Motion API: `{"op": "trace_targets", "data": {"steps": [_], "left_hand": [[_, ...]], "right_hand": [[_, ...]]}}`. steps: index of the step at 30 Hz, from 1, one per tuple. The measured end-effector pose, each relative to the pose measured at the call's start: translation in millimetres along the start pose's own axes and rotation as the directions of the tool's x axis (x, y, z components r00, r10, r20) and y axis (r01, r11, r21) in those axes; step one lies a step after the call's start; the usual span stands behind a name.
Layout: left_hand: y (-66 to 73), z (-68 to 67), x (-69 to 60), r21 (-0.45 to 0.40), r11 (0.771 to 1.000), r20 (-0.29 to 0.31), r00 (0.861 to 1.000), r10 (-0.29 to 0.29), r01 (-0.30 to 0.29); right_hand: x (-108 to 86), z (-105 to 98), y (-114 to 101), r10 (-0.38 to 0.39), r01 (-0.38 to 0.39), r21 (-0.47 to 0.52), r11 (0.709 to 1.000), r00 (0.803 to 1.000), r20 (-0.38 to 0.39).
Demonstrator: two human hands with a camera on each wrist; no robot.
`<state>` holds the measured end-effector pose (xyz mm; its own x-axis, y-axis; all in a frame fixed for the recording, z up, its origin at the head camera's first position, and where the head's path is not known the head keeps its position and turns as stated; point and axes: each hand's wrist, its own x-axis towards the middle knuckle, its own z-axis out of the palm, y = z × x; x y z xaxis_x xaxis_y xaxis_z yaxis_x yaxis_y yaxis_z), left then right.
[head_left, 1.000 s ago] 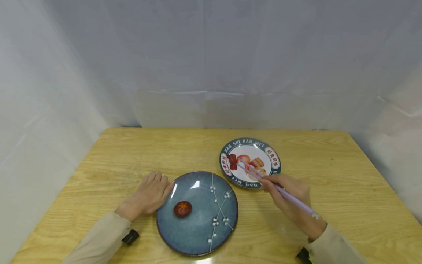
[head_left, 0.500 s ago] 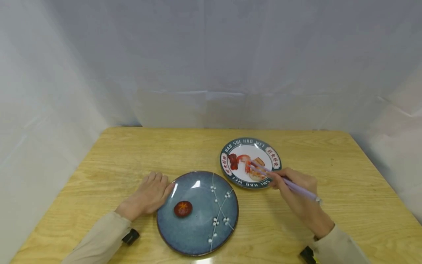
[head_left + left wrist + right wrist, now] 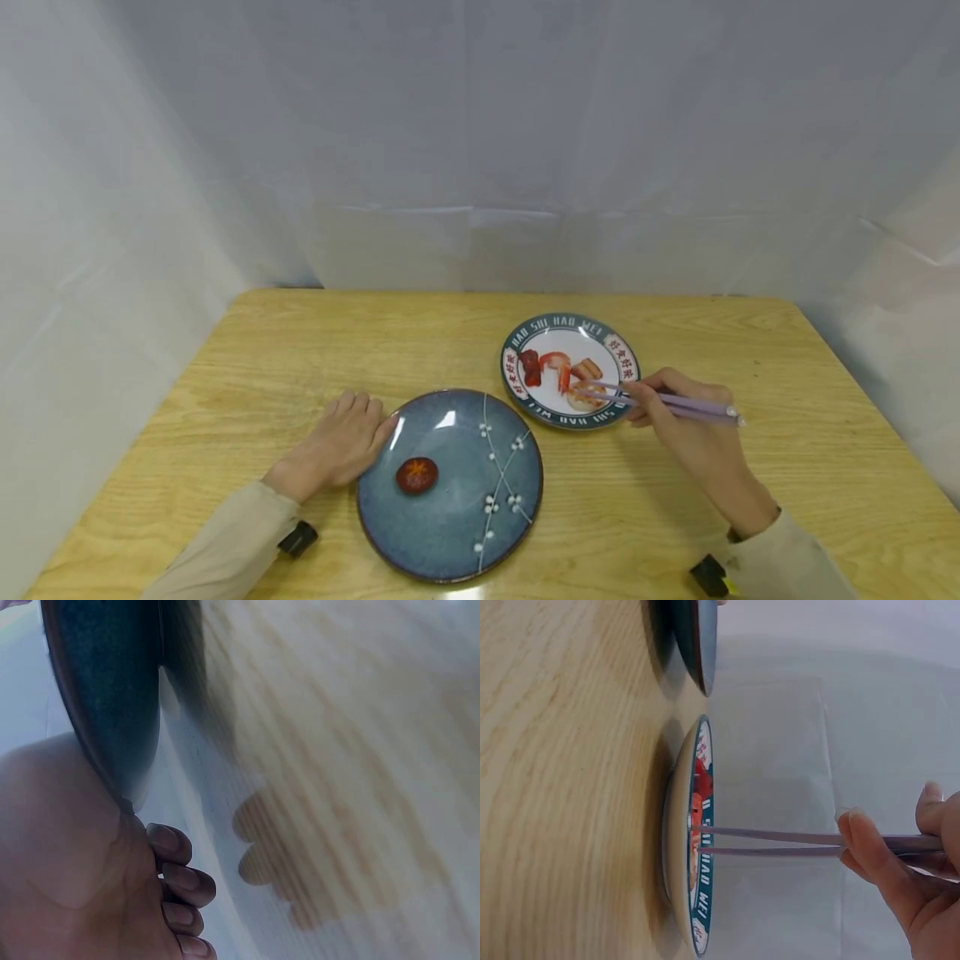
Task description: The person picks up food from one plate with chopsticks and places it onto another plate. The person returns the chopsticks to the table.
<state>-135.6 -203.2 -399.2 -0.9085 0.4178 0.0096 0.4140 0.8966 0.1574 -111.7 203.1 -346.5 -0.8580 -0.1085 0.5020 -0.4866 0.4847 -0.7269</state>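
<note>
Behind everything we see a pale sheet (image 3: 465,150), creased and hanging; before it stands the wood-grained counter (image 3: 375,342), which carries two plates; the larger, the blue plate (image 3: 450,533), lies nearer to us, with white blossom sprigs along its right side; the smaller, the white plate (image 3: 555,322), sits beyond it and to the right, its dark green rim lettered, a narrow gap between the two. Our left hand (image 3: 333,442) rests at the left edge of the blue plate, fingers close together and relaxed, thumb against the rim; our right hand (image 3: 690,425) pinches a pair of lilac chopsticks (image 3: 701,405) just beside the right edge of the white plate; their tips are slightly parted at the pale disc (image 3: 587,403), though we cannot tell whether they touch it; beyond that disc lies a brown slab (image 3: 587,369), to its left a curled shrimp (image 3: 561,369), then a dark red piece (image 3: 531,367); a mushroom (image 3: 416,475) sits alone on the blue plate, left of centre, an orange star on its cap.
</note>
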Motion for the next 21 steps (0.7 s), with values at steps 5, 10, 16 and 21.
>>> {"op": "trace_targets", "data": {"steps": [5,10,16,21], "left_hand": [[-0.3,-0.2,-0.3,-0.004,1.0,0.002,1.0,0.002,-0.002],[-0.4,0.0,-0.2,-0.006,1.0,-0.001,1.0,0.004,-0.004],[-0.6,1.4,-0.1,-0.002,1.0,-0.009,1.0,0.009,-0.009],[-0.2,1.5,0.0,0.0,1.0,-0.017,1.0,0.014,-0.014]], "right_hand": [[3.8,-4.9,-6.0,0.098,-0.098,-0.026,0.995,0.995,0.014],[5.8,-7.3,-7.2,0.179,-0.179,0.001,0.984,0.983,0.042],[9.2,-8.5,-5.2,0.276,-0.276,-0.017,0.961,0.956,0.098],[17.0,-10.1,-6.0,0.317,-0.317,-0.028,0.948,0.938,0.141]]}}
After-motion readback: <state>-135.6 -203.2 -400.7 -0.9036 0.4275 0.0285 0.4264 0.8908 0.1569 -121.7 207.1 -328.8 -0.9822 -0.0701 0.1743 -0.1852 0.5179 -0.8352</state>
